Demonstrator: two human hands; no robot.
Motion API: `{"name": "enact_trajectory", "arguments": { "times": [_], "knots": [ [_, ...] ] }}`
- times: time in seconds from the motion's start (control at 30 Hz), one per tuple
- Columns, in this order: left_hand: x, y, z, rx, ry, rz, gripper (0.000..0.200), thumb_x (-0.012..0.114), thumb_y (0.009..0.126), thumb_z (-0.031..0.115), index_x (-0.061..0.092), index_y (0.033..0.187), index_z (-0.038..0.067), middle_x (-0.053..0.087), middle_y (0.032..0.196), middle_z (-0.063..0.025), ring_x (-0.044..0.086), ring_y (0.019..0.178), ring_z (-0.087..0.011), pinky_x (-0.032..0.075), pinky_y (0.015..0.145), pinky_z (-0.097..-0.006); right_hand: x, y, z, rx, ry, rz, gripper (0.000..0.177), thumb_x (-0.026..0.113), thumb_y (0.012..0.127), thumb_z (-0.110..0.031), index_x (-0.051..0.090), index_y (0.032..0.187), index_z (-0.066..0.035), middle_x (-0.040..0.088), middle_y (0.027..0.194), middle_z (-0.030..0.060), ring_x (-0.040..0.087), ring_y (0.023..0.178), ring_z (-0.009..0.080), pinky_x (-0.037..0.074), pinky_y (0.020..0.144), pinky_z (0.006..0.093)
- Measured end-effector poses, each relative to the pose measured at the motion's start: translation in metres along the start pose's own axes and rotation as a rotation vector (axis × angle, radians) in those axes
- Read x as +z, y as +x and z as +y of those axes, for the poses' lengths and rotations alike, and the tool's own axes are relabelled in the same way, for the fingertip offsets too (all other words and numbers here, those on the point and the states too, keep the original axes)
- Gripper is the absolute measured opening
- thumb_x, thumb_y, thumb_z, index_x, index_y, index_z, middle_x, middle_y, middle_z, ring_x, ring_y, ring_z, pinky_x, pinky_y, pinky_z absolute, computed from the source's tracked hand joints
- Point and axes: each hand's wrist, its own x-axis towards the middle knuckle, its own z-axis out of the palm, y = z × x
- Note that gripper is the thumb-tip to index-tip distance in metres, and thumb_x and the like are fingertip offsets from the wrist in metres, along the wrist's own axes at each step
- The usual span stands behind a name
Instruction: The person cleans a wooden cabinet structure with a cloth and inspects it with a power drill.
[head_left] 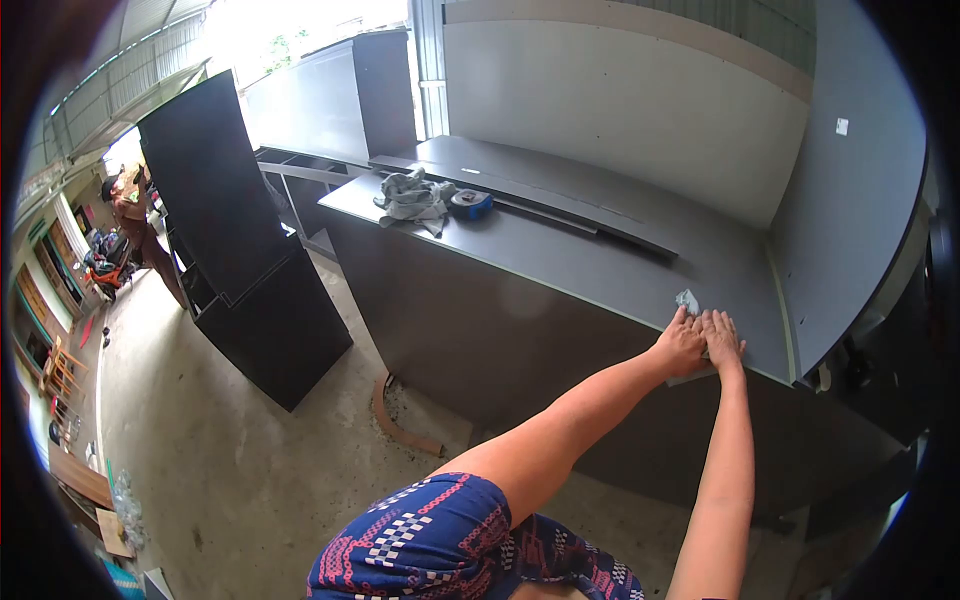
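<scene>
My left hand (pixel 682 343) and my right hand (pixel 722 340) are side by side at the front edge of a dark grey panel (pixel 560 245), close to its right end. The right hand lies flat with its fingers stretched out. Fingers of the left hand are pressed together, partly covered by the right, and what they hold is hidden. Just beyond the left fingertips sits a small crumpled whitish piece (pixel 687 299), perhaps cloth or paper. A pale flat edge (pixel 690 378) shows beneath the hands; I cannot make out what it belongs to.
On the panel lie a crumpled grey cloth (pixel 412 196), a blue and black tape measure (pixel 471 204) and a long dark strip (pixel 560 222). An upright board (pixel 850 190) borders the right side. Left stands a black cabinet (pixel 240 240), with a person (pixel 145 230) behind it. A curved brown strip (pixel 400 425) lies on the floor.
</scene>
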Motion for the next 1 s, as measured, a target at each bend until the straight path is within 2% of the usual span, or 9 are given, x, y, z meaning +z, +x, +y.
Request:
{"name": "enact_trajectory", "arguments": {
  "times": [0.3,0.47,0.67,0.83,1.0],
  "knots": [
    [-0.047,-0.049,-0.071,-0.070,-0.022,-0.051,0.074,0.052,0.085,0.046,0.038,0.135,-0.007,0.038,0.139,-0.0276,0.038,0.130,-0.0361,0.020,0.112,-0.0476,0.033,0.006,-0.094,-0.105,0.016,-0.109,0.081,0.022,0.088,-0.071,0.031,0.144,-0.013,0.022,0.153,0.0081,0.014,0.142,0.0240,0.002,0.111,0.0565],
    [-0.081,-0.087,-0.116,-0.166,0.009,-0.051,0.072,0.051,0.085,0.044,0.037,0.135,-0.007,0.036,0.140,-0.0289,0.037,0.130,-0.0368,0.018,0.113,-0.0470,0.056,0.011,-0.161,-0.199,-0.035,-0.174,0.068,0.027,0.093,-0.059,0.032,0.144,-0.015,0.023,0.153,0.0076,0.015,0.142,0.0238,0.003,0.111,0.0576],
    [-0.105,-0.132,-0.176,-0.277,0.049,-0.038,0.073,0.050,0.086,0.046,0.037,0.135,-0.006,0.037,0.139,-0.0294,0.034,0.133,-0.0367,0.018,0.113,-0.0475,0.092,0.017,-0.240,-0.328,-0.032,-0.211,0.072,0.025,0.091,-0.063,0.030,0.145,-0.015,0.023,0.153,0.0085,0.016,0.142,0.0246,0.003,0.112,0.0569],
    [-0.132,-0.169,-0.224,-0.382,0.070,-0.049,0.073,0.055,0.083,0.044,0.040,0.134,-0.005,0.036,0.141,-0.0260,0.029,0.136,-0.0342,0.018,0.113,-0.0472,0.125,0.022,-0.304,-0.437,0.009,-0.232,0.078,0.025,0.089,-0.068,0.030,0.145,-0.013,0.023,0.152,0.0106,0.016,0.142,0.0261,0.004,0.112,0.0565],
    [-0.158,-0.205,-0.262,-0.513,0.126,-0.067,0.072,0.055,0.083,0.046,0.041,0.134,-0.004,0.038,0.140,-0.0255,0.030,0.135,-0.0351,0.019,0.113,-0.0474,0.145,0.013,-0.372,-0.501,0.052,-0.249,0.081,0.025,0.088,-0.070,0.033,0.143,-0.012,0.025,0.151,0.0124,0.017,0.142,0.0270,0.005,0.112,0.0565]
  ]
}}
